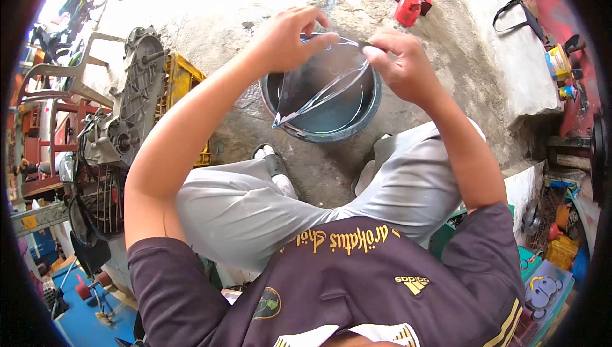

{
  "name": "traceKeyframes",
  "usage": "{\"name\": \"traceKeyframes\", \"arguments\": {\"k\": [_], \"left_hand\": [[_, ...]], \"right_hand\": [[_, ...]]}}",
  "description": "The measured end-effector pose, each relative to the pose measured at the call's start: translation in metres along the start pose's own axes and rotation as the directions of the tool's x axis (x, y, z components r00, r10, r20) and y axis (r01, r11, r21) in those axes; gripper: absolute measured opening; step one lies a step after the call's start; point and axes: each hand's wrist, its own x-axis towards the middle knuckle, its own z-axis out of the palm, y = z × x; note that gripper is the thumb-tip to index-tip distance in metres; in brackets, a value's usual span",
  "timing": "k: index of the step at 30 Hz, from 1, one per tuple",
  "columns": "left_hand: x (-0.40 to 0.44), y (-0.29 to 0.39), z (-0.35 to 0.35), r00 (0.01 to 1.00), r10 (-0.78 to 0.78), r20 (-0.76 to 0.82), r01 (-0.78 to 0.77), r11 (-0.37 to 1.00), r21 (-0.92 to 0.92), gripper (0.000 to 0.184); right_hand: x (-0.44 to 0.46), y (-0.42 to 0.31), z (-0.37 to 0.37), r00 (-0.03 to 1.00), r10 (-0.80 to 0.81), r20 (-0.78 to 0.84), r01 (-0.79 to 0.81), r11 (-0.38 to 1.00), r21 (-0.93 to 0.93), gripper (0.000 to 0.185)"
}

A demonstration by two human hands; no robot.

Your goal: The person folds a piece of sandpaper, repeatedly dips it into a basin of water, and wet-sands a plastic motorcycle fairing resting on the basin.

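A thin see-through panel with a shiny clear rim is held tilted over a dark round basin with liquid in it. My left hand has its thumb and curled fingers at the panel's upper left edge; the exact contact is partly hidden. At the upper right corner, my right hand pinches the panel, and a small dark piece shows at its fingertips. The panel's lower left corner points toward me, above the basin's near rim.
A red object sits on the concrete floor beyond the basin. Metal engine casings and a yellow crate stand at the left. A pale ledge runs along the right. My feet flank the basin's near side.
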Motion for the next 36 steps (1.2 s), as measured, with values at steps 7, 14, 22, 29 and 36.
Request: {"name": "traceKeyframes", "arguments": {"k": [7,14,22,29,36], "left_hand": [[-0.018,-0.069,0.057,0.986,-0.016,0.164,-0.025,0.969,0.246,0.069],[-0.044,-0.058,0.103,0.882,-0.19,0.431,-0.14,0.768,0.625,0.111],[-0.031,-0.043,0.111,0.824,-0.307,0.477,-0.098,0.752,0.652,0.123],[-0.023,-0.049,0.11,0.823,-0.271,0.499,-0.178,0.712,0.68,0.129],[-0.021,-0.05,0.11,0.817,-0.28,0.504,-0.164,0.725,0.669,0.132]], "right_hand": [[-0.071,0.041,0.065,0.829,0.556,-0.055,-0.559,0.827,-0.064,0.029],[-0.095,0.102,0.137,0.866,0.493,-0.083,-0.5,0.85,-0.165,0.021],[-0.087,0.119,0.16,0.913,0.403,-0.055,-0.403,0.879,-0.255,0.022],[-0.083,0.118,0.16,0.87,0.479,-0.115,-0.492,0.848,-0.195,0.023],[-0.085,0.125,0.166,0.875,0.46,-0.153,-0.484,0.846,-0.223,0.021]]}}
